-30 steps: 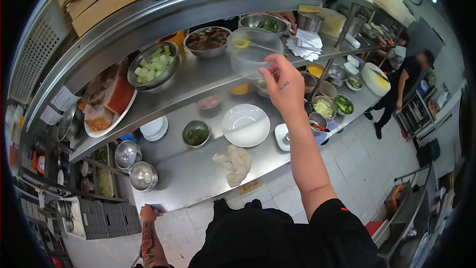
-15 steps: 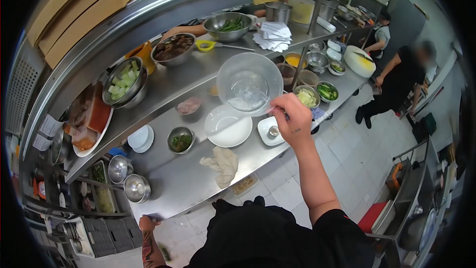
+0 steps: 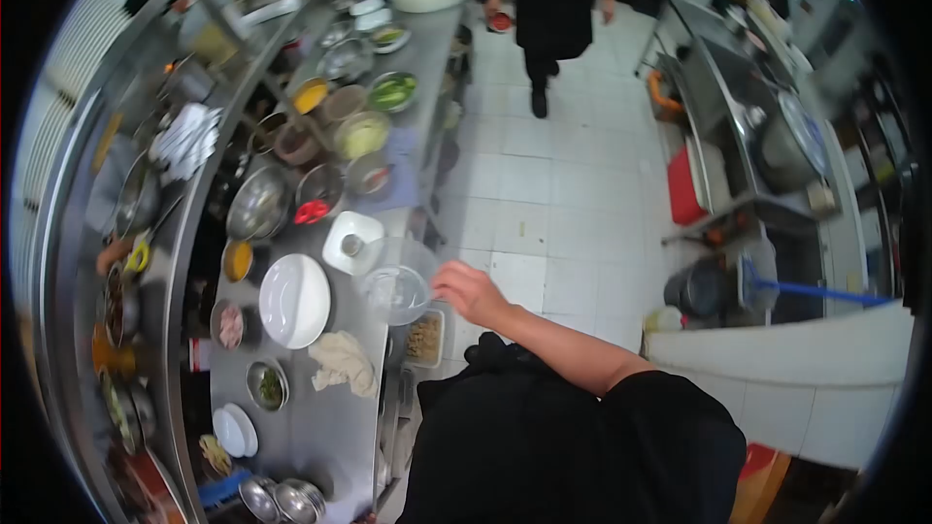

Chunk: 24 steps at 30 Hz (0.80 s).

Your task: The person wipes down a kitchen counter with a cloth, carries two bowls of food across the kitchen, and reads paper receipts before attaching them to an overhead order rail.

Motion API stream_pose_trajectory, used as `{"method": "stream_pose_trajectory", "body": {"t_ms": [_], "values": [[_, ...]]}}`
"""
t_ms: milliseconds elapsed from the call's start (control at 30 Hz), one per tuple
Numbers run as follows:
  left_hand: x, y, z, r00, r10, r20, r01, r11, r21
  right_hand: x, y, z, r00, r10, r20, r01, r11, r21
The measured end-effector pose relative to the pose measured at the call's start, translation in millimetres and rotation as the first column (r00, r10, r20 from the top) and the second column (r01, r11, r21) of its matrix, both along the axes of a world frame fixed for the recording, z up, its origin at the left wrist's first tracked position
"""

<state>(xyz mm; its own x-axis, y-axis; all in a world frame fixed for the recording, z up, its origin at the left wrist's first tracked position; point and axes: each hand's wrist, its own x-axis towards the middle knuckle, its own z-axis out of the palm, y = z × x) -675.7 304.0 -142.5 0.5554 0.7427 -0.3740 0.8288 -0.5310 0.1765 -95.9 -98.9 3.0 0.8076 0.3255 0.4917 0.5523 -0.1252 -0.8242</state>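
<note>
My right hand [image 3: 471,293] is closed on the rim of a clear plastic tub [image 3: 398,286], tilted beside the counter's front edge. Only a little whitish or clear matter shows in the tub, too unclear to name. Just left of it on the steel counter sit a white square dish [image 3: 367,229] with a small metal cup and a white round plate [image 3: 294,301]. A crumpled beige cloth [image 3: 342,366] lies nearer to me. My left hand is out of the picture.
Steel bowls, including one with greens [image 3: 267,386], crowd the counter [image 3: 330,456]. A food tray [image 3: 424,338] sits below its edge. A co-worker [image 3: 553,0] stands in the tiled aisle [image 3: 524,194]. To the right are a steel sink bench [image 3: 728,68] and a black bucket [image 3: 694,286].
My view has swung right toward the aisle. The tub has moved from above the counter to its front edge, still in my right hand. My left hand has left the view.
</note>
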Motion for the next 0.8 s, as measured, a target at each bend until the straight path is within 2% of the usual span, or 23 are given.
{"method": "stream_pose_trajectory", "body": {"t_ms": [100, 133, 167, 200, 233, 267, 300, 367, 400, 467, 500, 533, 567, 633, 667, 700, 733, 767, 800], "values": [[26.8, -10.0, 2.4, 0.998, -0.032, -0.062, 0.03, 0.999, -0.039, -30.7, -94.0, -58.6, 0.925, -0.287, -0.251, 0.338, 0.922, 0.189], [34.0, -10.4, 3.6, 0.995, -0.047, -0.088, 0.043, 0.998, -0.045, -39.1, -137.0, -88.8, 0.841, -0.452, -0.296, 0.506, 0.852, 0.135], [39.1, -9.5, 5.4, 0.993, -0.058, -0.103, 0.052, 0.997, -0.054, -49.4, -181.7, -93.9, 0.726, -0.608, -0.321, 0.669, 0.732, 0.129], [42.3, -9.1, 6.4, 0.991, -0.07, -0.117, 0.063, 0.996, -0.06, -67.2, -229.1, -70.1, 0.613, -0.755, -0.233, 0.774, 0.633, -0.015], [44.9, -6.6, 8.0, 0.988, -0.079, -0.129, 0.071, 0.995, -0.067, -81.2, -277.8, -61.2, 0.456, -0.858, -0.235, 0.87, 0.485, -0.082], [45.4, -1.7, 10.3, 0.986, -0.087, -0.143, 0.077, 0.994, -0.072, -93.9, -332.2, -48.9, 0.398, -0.917, -0.012, 0.916, 0.398, -0.046], [43.4, 2.8, 11.4, 0.983, -0.092, -0.161, 0.081, 0.994, -0.074, -107.6, -382.9, -26.8, 0.298, -0.945, -0.132, 0.954, 0.301, 0.0], [36.2, 22.5, 12.4, 0.969, -0.122, -0.215, 0.106, 0.991, -0.085, -131.3, -492.8, 2.2, 0.308, -0.859, -0.409, 0.95, 0.254, 0.183], [30.0, 32.0, 10.9, 0.958, -0.132, -0.255, 0.111, 0.989, -0.093, -140.7, -578.6, -0.6, 0.375, -0.722, -0.581, 0.92, 0.209, 0.332], [13.2, 48.5, 9.0, 0.921, -0.153, -0.357, 0.118, 0.986, -0.117, -156.2, -736.4, -38.3, 0.586, -0.527, -0.616, 0.782, 0.168, 0.601], [4.1, 55.7, 6.4, 0.894, -0.173, -0.413, 0.124, 0.982, -0.142, -153.2, -771.1, -46.5, 0.613, -0.534, -0.582, 0.753, 0.172, 0.635], [-1.4, 60.7, 7.6, 0.871, -0.187, -0.455, 0.123, 0.978, -0.166, -141.0, -761.6, -41.6, 0.545, -0.535, -0.645, 0.803, 0.111, 0.586], [-7.0, 64.4, 8.6, 0.848, -0.203, -0.49, 0.125, 0.974, -0.187, -123.8, -749.8, -56.7, 0.579, -0.498, -0.645, 0.796, 0.173, 0.58], [-13.8, 68.2, 7.6, 0.811, -0.231, -0.538, 0.129, 0.967, -0.221, -87.1, -648.4, -83.5, 0.63, -0.38, -0.677, 0.757, 0.495, 0.426], [-15.5, 67.0, 6.5, 0.794, -0.242, -0.558, 0.146, 0.967, -0.211, -75.1, -587.7, -115.8, 0.629, -0.352, -0.693, 0.713, 0.617, 0.333], [-9.7, 62.5, 9.0, 0.735, -0.226, -0.639, 0.222, 0.971, -0.089, -70.7, -479.4, -120.5, 0.595, -0.274, -0.755, 0.726, 0.585, 0.36], [-11.8, 54.8, 19.2, 0.78, -0.299, -0.549, 0.328, 0.943, -0.047, -68.4, -410.9, -165.4, 0.53, -0.369, -0.763, 0.727, 0.661, 0.185], [-18.7, 49.2, 15.6, 0.818, -0.195, -0.541, 0.275, 0.959, 0.07, -84.4, -329.5, -194.0, 0.62, -0.365, -0.695, 0.575, 0.814, 0.085], [-24.3, 50.2, 10.4, 0.882, -0.124, -0.455, 0.153, 0.988, 0.027, -96.9, -243.1, -198.7, 0.513, -0.3, -0.804, 0.519, 0.855, 0.012]]}}
